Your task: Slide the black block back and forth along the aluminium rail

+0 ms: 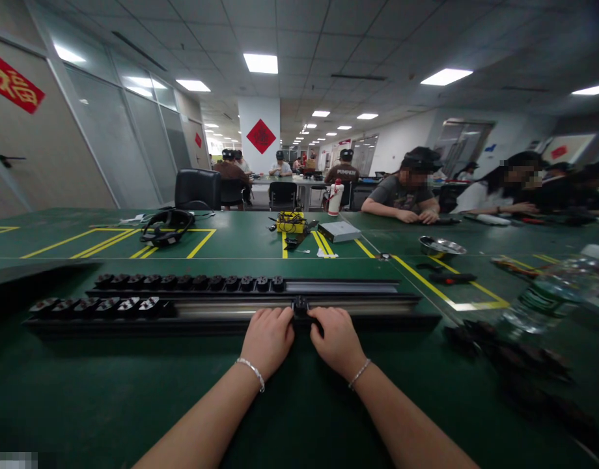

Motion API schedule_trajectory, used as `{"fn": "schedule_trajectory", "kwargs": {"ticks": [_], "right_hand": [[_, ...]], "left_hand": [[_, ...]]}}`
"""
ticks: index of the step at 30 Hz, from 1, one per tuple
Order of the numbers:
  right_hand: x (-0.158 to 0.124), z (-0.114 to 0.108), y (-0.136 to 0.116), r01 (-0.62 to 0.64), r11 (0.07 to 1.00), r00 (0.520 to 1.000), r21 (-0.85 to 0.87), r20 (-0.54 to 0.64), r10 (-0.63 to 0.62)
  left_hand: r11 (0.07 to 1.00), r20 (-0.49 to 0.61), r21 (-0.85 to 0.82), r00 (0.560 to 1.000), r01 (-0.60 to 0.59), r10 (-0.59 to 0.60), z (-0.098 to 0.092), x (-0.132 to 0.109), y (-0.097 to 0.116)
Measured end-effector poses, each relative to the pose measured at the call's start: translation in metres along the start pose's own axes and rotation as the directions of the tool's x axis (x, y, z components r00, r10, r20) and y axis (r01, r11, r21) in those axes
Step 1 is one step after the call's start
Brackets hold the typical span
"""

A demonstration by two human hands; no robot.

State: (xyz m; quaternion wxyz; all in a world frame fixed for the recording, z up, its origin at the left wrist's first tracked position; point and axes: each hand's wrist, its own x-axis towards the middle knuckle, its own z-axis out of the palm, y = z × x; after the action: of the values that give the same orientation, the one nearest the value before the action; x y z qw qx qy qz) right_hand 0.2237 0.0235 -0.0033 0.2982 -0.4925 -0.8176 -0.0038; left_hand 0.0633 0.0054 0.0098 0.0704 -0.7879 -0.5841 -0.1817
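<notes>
Black module (300,305) between left hand (269,339) and right hand (337,340) fingers (315,316), atop rail (221,311)

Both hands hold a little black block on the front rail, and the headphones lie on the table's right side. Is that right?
No. The head view shows the headphones on the left side of the table. The left hand and right hand do hold the little black block on the front rail.
</notes>
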Motion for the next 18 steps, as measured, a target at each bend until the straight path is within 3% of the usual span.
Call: {"fn": "schedule_trajectory", "kwargs": {"ticks": [18], "right_hand": [[0.0001,0.0022,0.0023,0.011,1.0,1.0,-0.024,-0.027,-0.011]], "left_hand": [[0.999,0.01,-0.033,1.0,0.03,-0.029,0.0011,0.0007,-0.001]]}}
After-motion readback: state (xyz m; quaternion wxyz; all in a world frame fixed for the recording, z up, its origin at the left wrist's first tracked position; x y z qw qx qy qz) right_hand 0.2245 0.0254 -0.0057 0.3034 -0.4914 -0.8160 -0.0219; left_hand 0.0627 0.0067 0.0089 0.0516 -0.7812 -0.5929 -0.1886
